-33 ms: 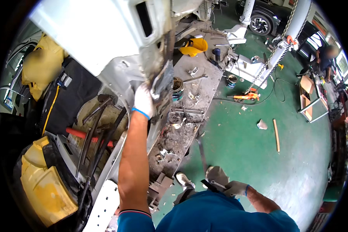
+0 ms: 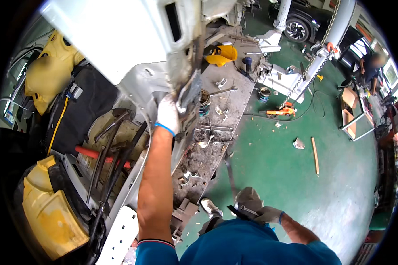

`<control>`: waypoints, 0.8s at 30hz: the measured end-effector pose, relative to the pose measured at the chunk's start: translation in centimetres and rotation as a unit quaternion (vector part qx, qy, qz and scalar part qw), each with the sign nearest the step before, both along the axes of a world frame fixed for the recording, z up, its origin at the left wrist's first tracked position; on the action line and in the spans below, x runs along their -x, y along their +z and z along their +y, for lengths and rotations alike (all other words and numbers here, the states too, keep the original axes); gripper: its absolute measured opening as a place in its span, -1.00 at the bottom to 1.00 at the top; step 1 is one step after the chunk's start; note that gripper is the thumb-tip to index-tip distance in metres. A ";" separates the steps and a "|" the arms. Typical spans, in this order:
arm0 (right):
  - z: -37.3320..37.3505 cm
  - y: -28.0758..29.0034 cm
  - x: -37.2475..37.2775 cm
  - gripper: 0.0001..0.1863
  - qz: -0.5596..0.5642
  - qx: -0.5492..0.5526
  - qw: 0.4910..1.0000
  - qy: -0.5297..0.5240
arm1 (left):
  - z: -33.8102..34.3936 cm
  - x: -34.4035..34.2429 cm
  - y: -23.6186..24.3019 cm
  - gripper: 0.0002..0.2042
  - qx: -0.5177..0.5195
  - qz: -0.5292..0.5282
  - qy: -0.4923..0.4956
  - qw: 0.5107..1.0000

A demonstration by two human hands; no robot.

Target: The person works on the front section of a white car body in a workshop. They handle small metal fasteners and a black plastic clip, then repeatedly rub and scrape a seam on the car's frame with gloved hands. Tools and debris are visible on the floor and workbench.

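Observation:
My left hand [image 2: 167, 115], in a white glove with a blue cuff, grips the torn metal edge of a white car body panel [image 2: 106, 39]. Its fingertips are partly hidden by a bent grey metal flap [image 2: 190, 92]. Down at my waist is my right hand [image 2: 268, 215], in a grey glove, closed around a silver ring-end wrench [image 2: 250, 211]. A dark strap-like piece [image 2: 238, 213] lies beside that wrench. Just right of my left hand, an open can [image 2: 204, 102] and a longer wrench [image 2: 223, 91] rest on the dirty metal platform [image 2: 234, 106].
A yellow cap-like thing [image 2: 223, 55] sits farther up the platform. Chains [image 2: 303, 75] hang by a post, above an orange clamp [image 2: 282, 110]. A wooden strip [image 2: 315, 155] lies on the green floor. Metal bars [image 2: 108, 154] lean inside the car body. Another person [image 2: 371, 70] stands by a cart.
The view has shifted slightly, so the panel and my left hand appear a little farther right. Both hands keep their holds.

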State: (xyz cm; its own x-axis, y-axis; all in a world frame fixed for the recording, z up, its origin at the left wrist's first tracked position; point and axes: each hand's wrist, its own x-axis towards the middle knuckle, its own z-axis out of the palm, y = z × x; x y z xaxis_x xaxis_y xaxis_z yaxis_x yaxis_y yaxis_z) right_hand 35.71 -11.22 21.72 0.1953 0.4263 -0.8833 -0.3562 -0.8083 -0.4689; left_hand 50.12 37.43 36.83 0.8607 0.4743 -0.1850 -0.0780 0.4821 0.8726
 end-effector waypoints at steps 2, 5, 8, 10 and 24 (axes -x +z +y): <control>3.8 3.3 0.1 -0.54 -0.032 0.009 0.998 -0.044 | 0.8 0.0 -1.2 -0.71 -0.020 -0.029 0.028 0.999; 6.9 5.5 0.4 -0.57 -0.215 -0.093 0.967 -0.097 | 0.3 0.5 0.7 -0.74 -0.007 0.006 -0.028 1.000; 10.7 10.8 -0.8 -0.61 -0.297 -0.154 0.935 -0.121 | 0.0 3.2 4.1 -0.71 -0.027 -0.029 -0.026 0.999; 12.0 12.8 -1.7 -0.59 -0.355 -0.170 0.914 -0.095 | 0.8 5.6 3.4 -0.57 -0.580 0.042 0.018 0.813; 25.7 14.4 -2.7 -0.81 -0.349 -0.336 0.871 -0.086 | -11.8 22.2 -8.5 -0.46 -0.143 -0.056 -0.025 0.988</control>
